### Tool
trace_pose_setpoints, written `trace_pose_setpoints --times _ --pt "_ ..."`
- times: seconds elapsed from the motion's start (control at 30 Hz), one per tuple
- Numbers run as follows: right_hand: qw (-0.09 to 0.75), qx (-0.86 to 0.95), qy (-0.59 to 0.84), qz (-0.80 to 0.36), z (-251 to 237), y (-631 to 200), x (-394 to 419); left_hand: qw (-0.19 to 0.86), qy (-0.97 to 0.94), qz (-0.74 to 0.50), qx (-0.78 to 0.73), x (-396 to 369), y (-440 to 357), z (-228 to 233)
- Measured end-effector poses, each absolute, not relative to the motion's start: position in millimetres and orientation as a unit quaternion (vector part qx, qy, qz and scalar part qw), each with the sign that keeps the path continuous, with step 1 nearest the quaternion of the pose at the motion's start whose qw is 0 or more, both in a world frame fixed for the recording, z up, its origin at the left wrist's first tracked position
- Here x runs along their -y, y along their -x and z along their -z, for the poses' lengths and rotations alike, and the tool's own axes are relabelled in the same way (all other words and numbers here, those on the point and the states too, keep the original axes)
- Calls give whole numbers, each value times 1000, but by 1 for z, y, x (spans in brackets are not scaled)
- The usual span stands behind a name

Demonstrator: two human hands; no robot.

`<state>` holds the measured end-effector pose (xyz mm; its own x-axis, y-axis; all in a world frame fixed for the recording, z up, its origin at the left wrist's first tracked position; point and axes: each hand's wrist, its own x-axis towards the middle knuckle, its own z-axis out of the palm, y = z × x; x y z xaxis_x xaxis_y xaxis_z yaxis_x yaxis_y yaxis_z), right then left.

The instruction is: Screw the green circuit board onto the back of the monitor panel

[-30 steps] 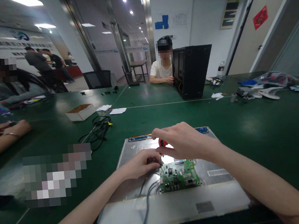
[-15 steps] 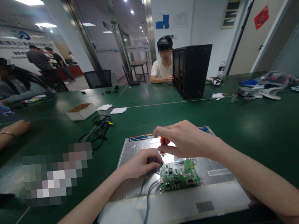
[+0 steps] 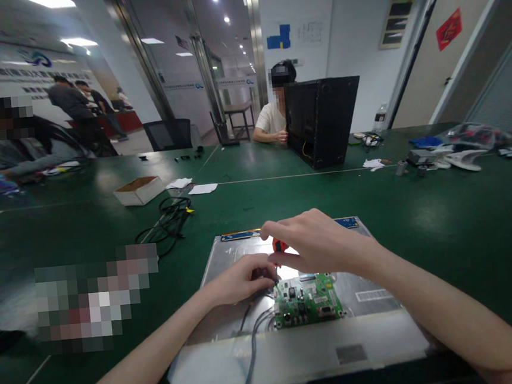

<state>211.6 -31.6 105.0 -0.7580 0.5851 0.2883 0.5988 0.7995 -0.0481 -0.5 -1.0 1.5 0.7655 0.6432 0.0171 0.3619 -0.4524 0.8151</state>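
Observation:
A silver display panel point(image 3: 367, 331) lies face down on the green table point(image 3: 455, 210) in front of me. A small green circuit board point(image 3: 308, 300) sits on its back, with grey cables point(image 3: 251, 342) leaving its left side. My right hand point(image 3: 316, 240) grips the red handle of a screwdriver point(image 3: 280, 245) held upright over the board's top left corner. My left hand point(image 3: 241, 280) pinches the lower shaft of the screwdriver right at that corner.
A black cable coil point(image 3: 168, 217) and an open white box point(image 3: 139, 191) lie to the far left. A person sits across the table behind a black computer case point(image 3: 321, 120). Loose parts and bags point(image 3: 454, 151) crowd the far right. Another person sits at far left.
A co-worker's forearm and hand at the left edge have pulled out of view. The person opposite has turned the black case slightly. My hands have stayed on the screwdriver with little movement.

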Motion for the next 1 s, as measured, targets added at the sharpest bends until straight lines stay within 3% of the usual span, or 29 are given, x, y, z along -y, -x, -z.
trace_pose_setpoints --times 1.0 --pt "184 928 323 0 -113 -225 28 419 -839 -150 -314 0 2 -2"
